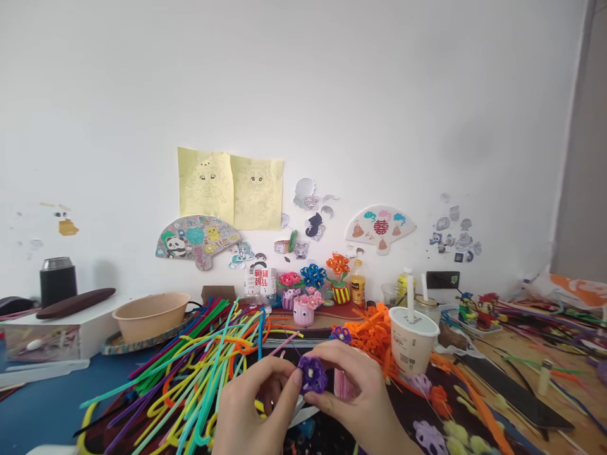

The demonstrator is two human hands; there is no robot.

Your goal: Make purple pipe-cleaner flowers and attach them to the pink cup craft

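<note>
A small purple pipe-cleaner flower (312, 374) is pinched between the fingertips of both hands, low in the middle of the view. My left hand (256, 407) grips it from the left, and my right hand (363, 395) holds it from the right and above. Behind my left hand lies a big loose pile of coloured pipe cleaners (199, 360). A pink fuzzy piece (342, 384) shows just behind my right hand. Another purple flower (340, 333) lies a little farther back.
A paper cup with a straw (411, 338) stands right of my hands beside orange pipe cleaners (374, 332). A tan bowl (152, 315) sits at the left, finished flower pots (310, 292) by the wall. Small fuzzy flowers (439, 430) lie at lower right.
</note>
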